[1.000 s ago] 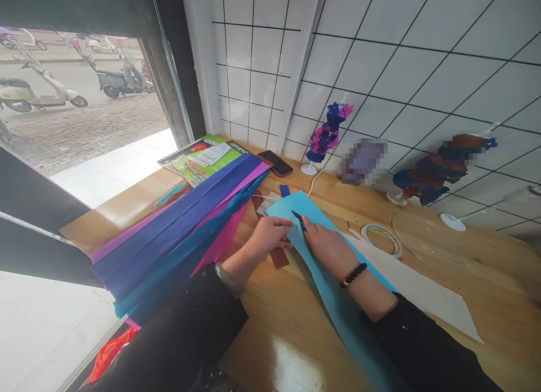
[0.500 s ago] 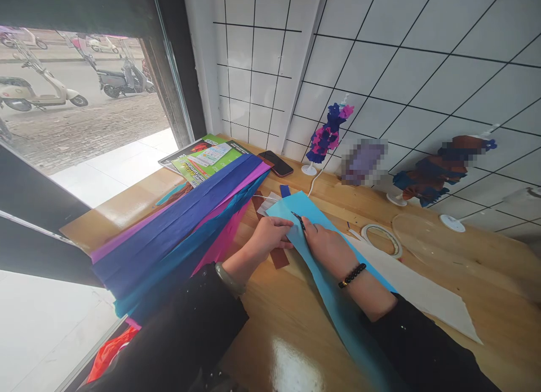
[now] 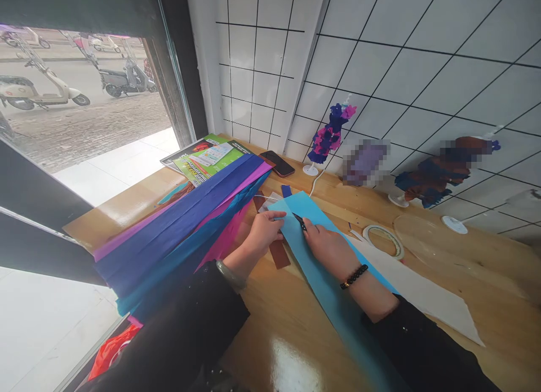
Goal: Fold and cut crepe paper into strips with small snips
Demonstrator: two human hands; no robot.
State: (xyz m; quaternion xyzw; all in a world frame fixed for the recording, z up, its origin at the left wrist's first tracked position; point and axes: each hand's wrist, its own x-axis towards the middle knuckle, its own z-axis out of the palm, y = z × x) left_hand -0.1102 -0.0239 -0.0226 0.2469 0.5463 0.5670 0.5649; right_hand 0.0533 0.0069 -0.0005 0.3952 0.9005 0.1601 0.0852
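Note:
A long light-blue sheet of paper point(image 3: 302, 239) lies slanted on the table and runs toward me under my right forearm. My left hand point(image 3: 266, 231) is closed at the sheet's far left edge, pinching it between thumb and fingers. My right hand point(image 3: 325, 245) rests over the sheet, its fingers wrapped round small black scissors point(image 3: 299, 220). Their pointed tip lies against the paper close to my left fingertips; the handles are mostly hidden in the hand. Brown paper strips point(image 3: 279, 255) stick out beneath my left hand, and a dark-blue scrap point(image 3: 286, 191) lies behind the sheet.
Crepe paper sheets point(image 3: 177, 228) in blue, purple and pink are piled at left. Magazines point(image 3: 211, 158) and a phone point(image 3: 278, 163) lie behind. To the right are a tape roll point(image 3: 384, 241) and white paper point(image 3: 426, 290). Paper-flower stands point(image 3: 327, 135) line the tiled wall.
My left hand has shifted slightly left and up along the sheet's edge, its fingers straighter. My right hand and the scissors have hardly moved. The view has shifted a little.

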